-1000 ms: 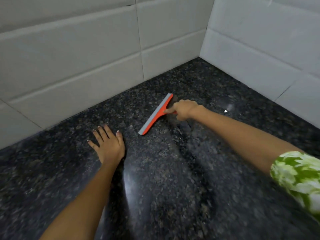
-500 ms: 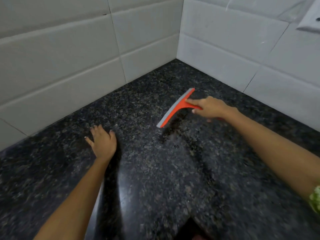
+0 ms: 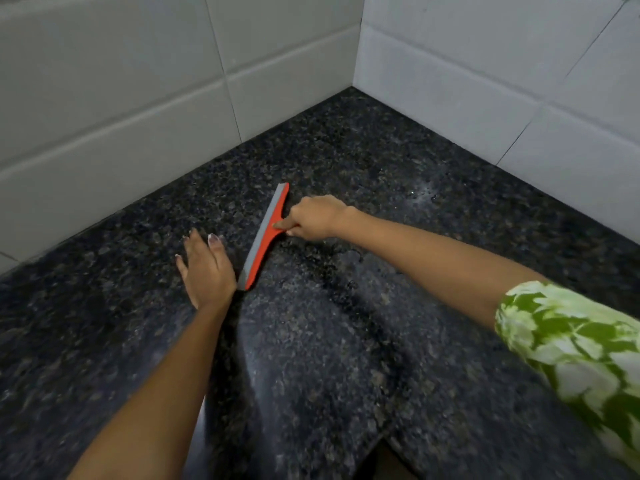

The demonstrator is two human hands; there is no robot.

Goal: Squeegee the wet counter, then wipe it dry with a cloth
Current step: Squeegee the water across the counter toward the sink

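A red squeegee (image 3: 265, 237) with a grey rubber blade lies edge-down on the dark speckled granite counter (image 3: 346, 358). My right hand (image 3: 313, 216) is closed around its short handle, index finger stretched along the red back. My left hand (image 3: 206, 268) rests flat on the counter, fingers spread, just left of the blade's near end and almost touching it. A shiny wet patch with droplets (image 3: 424, 194) shows to the right of my right hand. No cloth is in view.
White tiled walls (image 3: 104, 109) meet in a corner (image 3: 356, 46) behind the counter and close it in at the back left and the right. The counter's front edge (image 3: 384, 441) dips at the bottom of the view.
The squeegee has swung to a steeper angle and slid left toward my left hand. My left hand stays flat on the counter. The view has shifted right toward the corner.
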